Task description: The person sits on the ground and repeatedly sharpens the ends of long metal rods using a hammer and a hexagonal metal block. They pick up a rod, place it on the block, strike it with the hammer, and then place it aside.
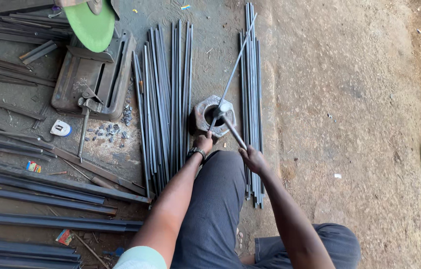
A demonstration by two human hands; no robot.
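Note:
My left hand (204, 142) grips the near end of a long thin steel rod (235, 62) that lies slanted across a big hexagonal metal nut (199, 112) on the ground. A wristwatch sits on that wrist. My right hand (252, 158) holds the handle of a hammer (226, 115), whose head rests on the rod over the nut's hole. My grey-trousered knee is just below both hands.
Bundles of thin steel rods lie left (163, 99) and right (251, 99) of the nut. A cut-off saw with a green disc (91, 25) stands at upper left, a tape measure (61, 128) nearby. Steel angle bars (46, 194) cover the left ground. Bare dirt is to the right.

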